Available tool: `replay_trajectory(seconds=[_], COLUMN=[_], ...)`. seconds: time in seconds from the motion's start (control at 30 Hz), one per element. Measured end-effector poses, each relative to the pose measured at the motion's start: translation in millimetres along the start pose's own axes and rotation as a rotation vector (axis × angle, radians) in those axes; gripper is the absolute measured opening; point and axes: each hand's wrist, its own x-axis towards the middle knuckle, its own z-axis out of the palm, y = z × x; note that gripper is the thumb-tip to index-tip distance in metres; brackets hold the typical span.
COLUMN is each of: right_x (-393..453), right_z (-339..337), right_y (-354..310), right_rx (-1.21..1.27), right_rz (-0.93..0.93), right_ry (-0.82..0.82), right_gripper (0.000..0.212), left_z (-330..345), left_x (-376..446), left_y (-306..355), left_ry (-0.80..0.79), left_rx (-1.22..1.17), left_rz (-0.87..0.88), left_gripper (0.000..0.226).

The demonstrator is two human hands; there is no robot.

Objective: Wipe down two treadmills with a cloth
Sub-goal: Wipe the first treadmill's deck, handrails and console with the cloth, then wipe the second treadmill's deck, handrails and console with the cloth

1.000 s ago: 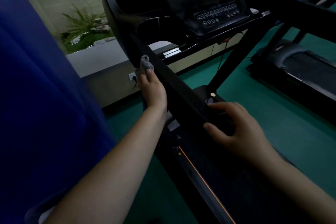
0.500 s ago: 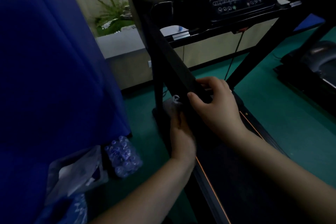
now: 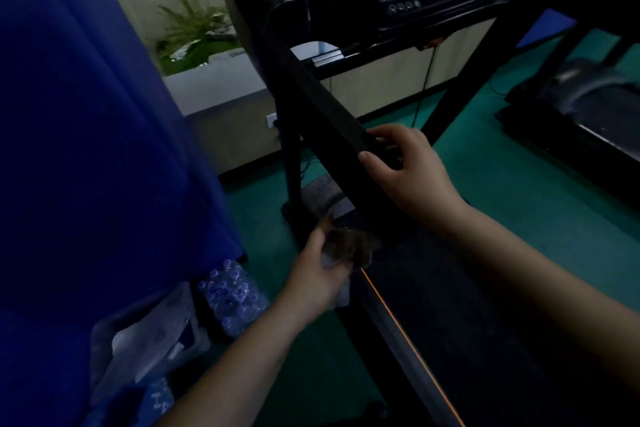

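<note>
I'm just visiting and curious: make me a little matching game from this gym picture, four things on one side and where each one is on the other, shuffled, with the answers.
Things:
1. cloth
2. handrail
3. pack of water bottles
4. second treadmill

Places:
A. on the green floor beside the blue partition
B. gripped by the right hand
C. far right, across the green floor
D. bunched in the left hand, down at the deck's edge

Pairs: 1-D, 2-B, 3-A, 4-C
</note>
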Motion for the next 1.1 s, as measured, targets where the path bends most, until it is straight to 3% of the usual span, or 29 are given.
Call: replay_trajectory(seconds=[0.2,0.33,0.47,0.7,0.93,1.1], right_x=[-79.3,-162.9,-266.4,-428.1,-551.6,-654.3], right_z=[-16.2,-21.3,-20.2,-33.1,-75.0,-111.6], right_y=[17.4,42.0,62.0,66.7,63.4,67.3], right_rx=[-0.004,-0.010,-0.034,-0.042,-0.044,-0.019], right_rz=[0.133,0.323,0.592,0.977,1.127,1.221], right_ry=[0.146,0.188,0.239,0.387,0.625,0.742], right_gripper=[0.033,0.027,0.028,0.024,0.020,0.025], left_z=[-37.2,-38.7,-20.6,59.9,165.3,245.9], left_x=[-10.8,-21.0,-27.6,-64.1,-131.9,-198.8], left_y=[-26.1,-44.1,-65.7,-77.8,-68.3,-80.4], left_ry=[-0.073,-0.196,-0.416,-0.738,-0.954,-1.054], left_rx=[0.283,0.553,0.805,0.918,1.041,1.109], left_rz=[-0.132,-0.056,0.057,0.186,0.381,0.421], left_gripper=[0.071,0.069,0.068,0.069,0.067,0.066])
